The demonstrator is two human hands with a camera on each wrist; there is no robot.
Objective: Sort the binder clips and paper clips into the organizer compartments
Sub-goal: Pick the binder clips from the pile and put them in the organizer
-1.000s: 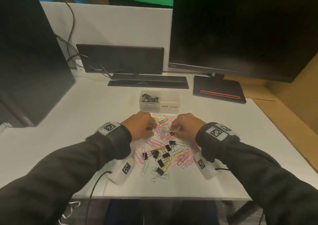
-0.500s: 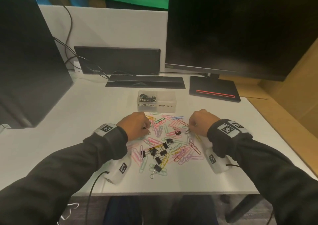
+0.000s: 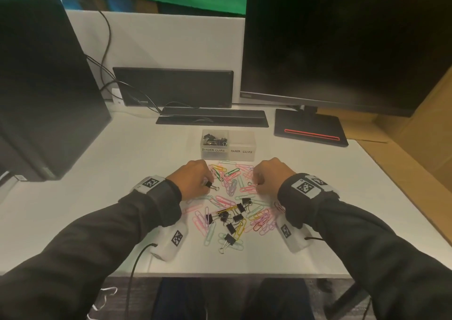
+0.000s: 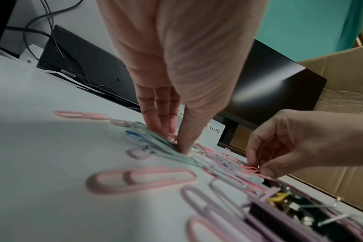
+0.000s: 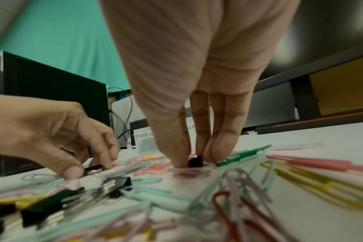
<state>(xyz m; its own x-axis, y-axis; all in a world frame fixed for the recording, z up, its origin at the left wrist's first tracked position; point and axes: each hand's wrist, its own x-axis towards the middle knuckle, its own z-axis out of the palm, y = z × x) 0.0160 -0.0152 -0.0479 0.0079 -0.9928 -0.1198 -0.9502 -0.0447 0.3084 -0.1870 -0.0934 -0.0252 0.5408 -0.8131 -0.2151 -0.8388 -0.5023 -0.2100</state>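
Observation:
A clear two-part organizer (image 3: 228, 157) labelled BINDER CLIPS and PAPER CLIPS stands beyond the pile; black binder clips (image 3: 214, 139) fill its left part. Coloured paper clips (image 3: 223, 201) lie scattered on the white desk, with several black binder clips (image 3: 236, 218) among them. My left hand (image 3: 206, 183) pinches a black binder clip (image 3: 208, 184) at the pile's far left. My right hand (image 3: 255, 183) is at the far right of the pile. In the right wrist view its thumb and fingers pinch a small black binder clip (image 5: 195, 161) that rests on the desk.
Behind the organizer lie a black keyboard (image 3: 212, 119) and a monitor base (image 3: 310, 130) under a large monitor (image 3: 342, 45). A dark computer tower (image 3: 41, 87) stands at the left. A cardboard box (image 3: 415, 128) borders the desk's right edge.
My hands were close together over the pile's middle and have drawn apart. The right hand went right, then settled on a binder clip.

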